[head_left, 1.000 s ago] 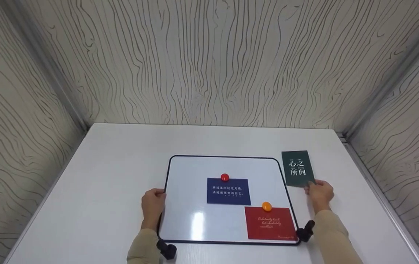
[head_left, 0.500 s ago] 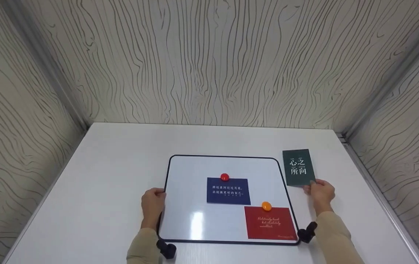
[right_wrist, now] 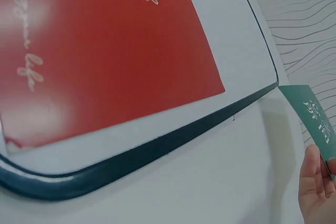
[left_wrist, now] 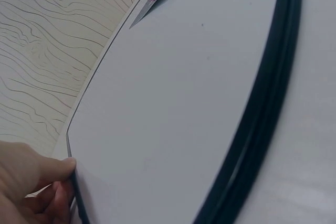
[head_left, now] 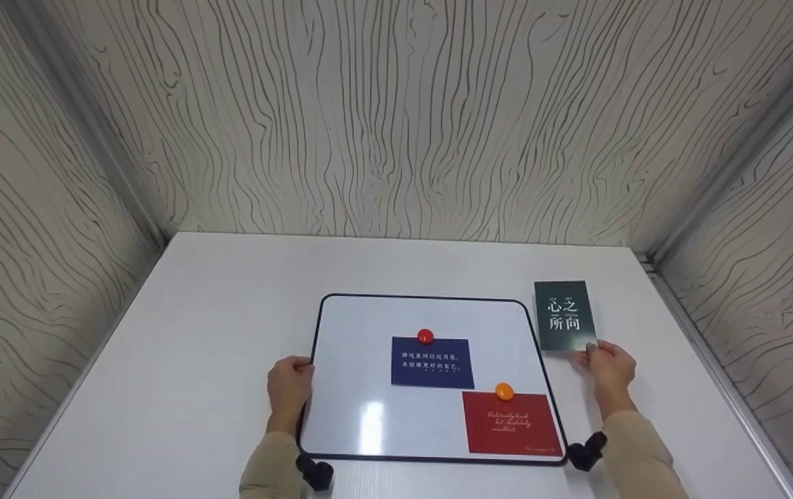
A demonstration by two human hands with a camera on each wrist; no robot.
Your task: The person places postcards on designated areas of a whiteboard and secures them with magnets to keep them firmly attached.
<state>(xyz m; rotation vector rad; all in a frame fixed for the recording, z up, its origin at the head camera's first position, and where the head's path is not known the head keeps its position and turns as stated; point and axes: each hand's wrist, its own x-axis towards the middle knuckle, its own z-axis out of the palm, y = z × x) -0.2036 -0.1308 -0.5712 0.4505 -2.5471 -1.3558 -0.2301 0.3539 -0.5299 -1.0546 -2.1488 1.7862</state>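
A whiteboard [head_left: 355, 416] with a dark frame lies on the table. My left hand [head_left: 290, 388] grips its left edge, thumb over the rim in the left wrist view. To the right of the board, my right hand [head_left: 610, 369] pinches the lower right corner of a green card [head_left: 564, 339] with white characters. In the right wrist view this card [right_wrist: 310, 111] is tilted up, beside the board's edge. On the board a red magnet [head_left: 425, 336] sits at the top edge of a blue card [head_left: 431, 374], and an orange magnet [head_left: 504, 391] at the top of a red card [head_left: 507, 440].
The white table [head_left: 181, 333] extends around the board, backed by a wood-grain patterned wall [head_left: 396, 125]. Side panels close it in left and right. A black wrist camera [head_left: 587, 452] on the right arm hangs near the board's lower right corner.
The green card in my right hand has shifted and tilted slightly, catching a bit of light at its lower edge. My right forearm has moved slightly right. My left hand has stayed put.
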